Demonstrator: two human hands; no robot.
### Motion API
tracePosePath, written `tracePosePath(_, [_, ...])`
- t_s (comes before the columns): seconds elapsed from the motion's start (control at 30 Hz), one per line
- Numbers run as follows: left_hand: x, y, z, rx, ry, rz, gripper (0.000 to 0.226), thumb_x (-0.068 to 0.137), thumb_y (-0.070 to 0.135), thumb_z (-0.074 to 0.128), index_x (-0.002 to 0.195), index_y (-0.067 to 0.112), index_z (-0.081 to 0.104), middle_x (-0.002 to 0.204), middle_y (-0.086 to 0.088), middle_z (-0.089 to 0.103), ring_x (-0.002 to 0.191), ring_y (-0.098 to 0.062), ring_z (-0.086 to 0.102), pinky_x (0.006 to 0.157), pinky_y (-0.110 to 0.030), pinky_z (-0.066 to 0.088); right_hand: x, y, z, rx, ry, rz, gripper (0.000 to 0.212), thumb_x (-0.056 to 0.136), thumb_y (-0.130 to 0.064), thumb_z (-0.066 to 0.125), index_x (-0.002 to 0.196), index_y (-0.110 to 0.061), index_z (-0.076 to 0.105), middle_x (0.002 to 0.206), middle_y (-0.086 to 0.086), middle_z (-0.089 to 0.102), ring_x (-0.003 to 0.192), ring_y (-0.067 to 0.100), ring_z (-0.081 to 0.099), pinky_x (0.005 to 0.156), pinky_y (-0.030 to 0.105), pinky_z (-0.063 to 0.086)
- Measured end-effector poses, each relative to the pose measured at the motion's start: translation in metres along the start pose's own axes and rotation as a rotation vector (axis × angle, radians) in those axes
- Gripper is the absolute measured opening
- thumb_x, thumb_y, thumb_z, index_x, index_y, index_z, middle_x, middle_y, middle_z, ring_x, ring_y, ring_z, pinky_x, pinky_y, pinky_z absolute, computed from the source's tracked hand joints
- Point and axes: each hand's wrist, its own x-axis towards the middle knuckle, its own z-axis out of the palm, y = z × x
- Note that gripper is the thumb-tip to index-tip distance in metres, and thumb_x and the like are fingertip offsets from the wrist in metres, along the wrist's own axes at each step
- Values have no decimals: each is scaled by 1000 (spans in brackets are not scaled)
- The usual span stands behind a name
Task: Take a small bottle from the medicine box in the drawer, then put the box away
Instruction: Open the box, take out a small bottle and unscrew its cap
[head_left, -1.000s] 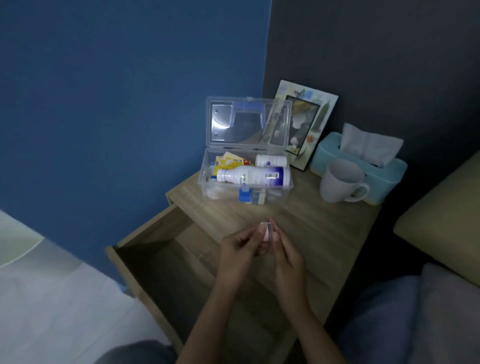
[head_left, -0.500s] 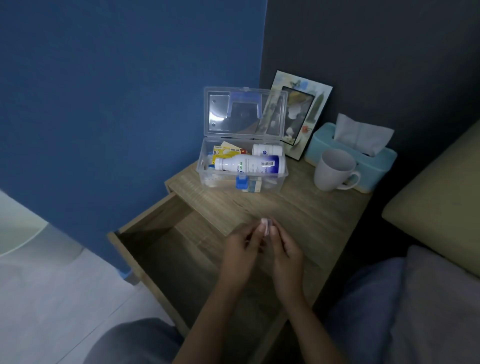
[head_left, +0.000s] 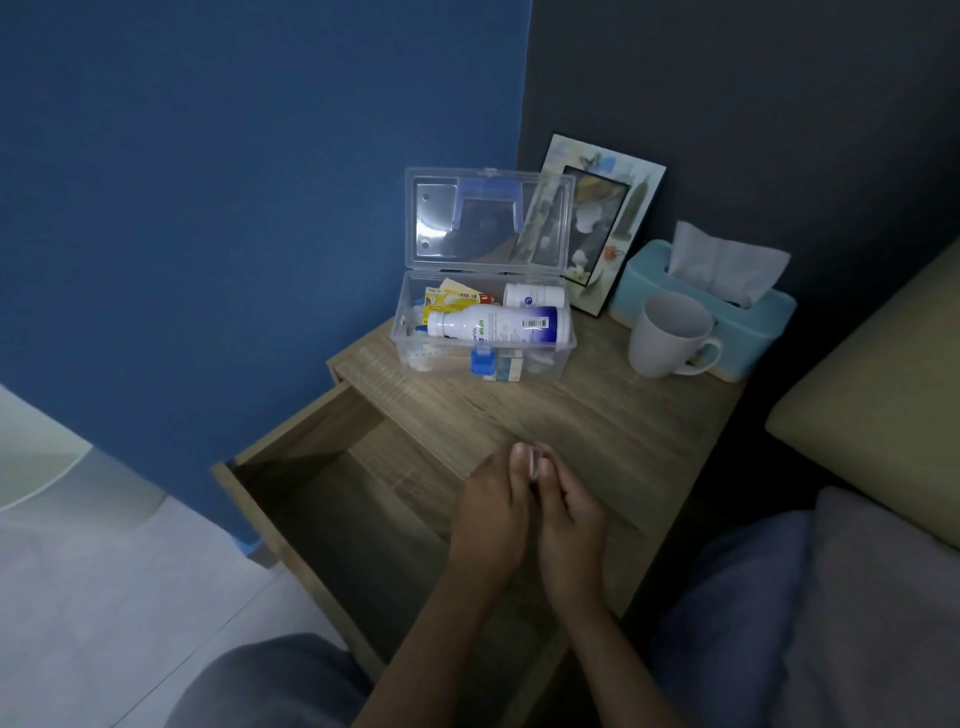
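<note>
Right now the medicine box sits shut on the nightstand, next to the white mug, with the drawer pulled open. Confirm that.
Not quite. In the head view the medicine box stands open, its clear lid tipped up and back. The rest holds: it sits on the nightstand, next to the white mug, with the drawer pulled open.

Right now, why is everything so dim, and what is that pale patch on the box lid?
Head view: the room is dimly lit, so colours look muted; the clear lid catches a pale reflection; the drawer lies in shadow; the small thing between both hands' fingers is too blurred to identify; the wide lens bends the wall edges.
</note>
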Motion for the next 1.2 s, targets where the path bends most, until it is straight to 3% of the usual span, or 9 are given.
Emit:
tracePosePath(0.13, [4, -7, -6, -31, -64, -95, 58, 98, 51, 21, 81, 21, 68, 67, 0, 67, 61, -5, 63, 61, -26, 52, -1, 4, -1, -3, -24, 1, 28, 96, -15, 50, 121, -16, 63, 116, -5, 69, 109, -3, 62, 96, 14, 46])
tracePosePath(0.27, [1, -6, -11, -203, -58, -61, 41, 92, 58, 29, 84, 29, 57, 69, 8, 63, 64, 1, 59, 59, -13, 43, 1, 4, -2, 53, 11, 43, 29, 96, -13, 49, 120, -9, 64, 118, 3, 69, 113, 10, 63, 101, 29, 46])
tracePosePath(0.37, [3, -4, -11, -169, -93, 7, 18, 98, 40, 41, 88, 34, 54, 76, 11, 63, 71, 4, 60, 62, -6, 41, 2, 2, -1, 68, 13, 59, 26, 96, -12, 50, 117, -14, 65, 114, 1, 70, 106, 4, 64, 94, 17, 48])
tracePosePath(0.53, [3, -7, -8, -55, -67, -18, 32, 97, 46, 32, 83, 26, 54, 71, 4, 60, 63, -4, 57, 58, -17, 44, -1, 4, -2, 46, -4, 42, 26, 97, -14, 48, 117, -16, 65, 114, -2, 70, 106, 2, 64, 94, 19, 48])
tracePosePath(0.7, [1, -7, -7, -135, -91, 2, 27, 98, 43, 39, 87, 26, 56, 76, 4, 64, 70, -3, 61, 61, -11, 44, 2, 1, -2, 65, -3, 41, 24, 97, -15, 48, 105, -31, 65, 105, -12, 71, 101, -4, 64, 87, 9, 47])
tracePosePath(0.8, [3, -10, -6, -51, -77, -33, 39, 97, 47, 33, 87, 22, 61, 76, 2, 65, 69, -6, 61, 62, -20, 47, 1, 5, -1, 57, 0, 43, 25, 97, -15, 49, 115, -18, 65, 114, -5, 70, 106, 0, 63, 93, 15, 48])
tracePosePath(0.9, [1, -7, -7, -111, -63, -64, 44, 91, 60, 30, 88, 27, 60, 74, 4, 64, 66, -1, 60, 57, -10, 43, 2, 7, -2, 76, 16, 47, 27, 97, -12, 49, 119, -12, 64, 115, -1, 69, 109, 6, 63, 96, 22, 48])
tracePosePath(1.03, [2, -5, -8, -311, -56, -13, 29, 94, 42, 47, 112, 26, 64, 104, 12, 67, 98, 3, 62, 80, -9, 48, 6, 6, -5, 96, 25, 30, 30, 97, -15, 47, 123, -27, 55, 115, -20, 62, 105, -14, 59, 87, 4, 44])
tracePosePath(1.2, [9, -7, -7, -237, -71, 42, 23, 92, 31, 56, 108, 22, 69, 97, 5, 70, 92, -3, 63, 81, -15, 49, 7, 7, -6, 140, 32, 31, 27, 96, -15, 48, 109, -33, 63, 111, -12, 68, 105, -4, 63, 90, 10, 48])
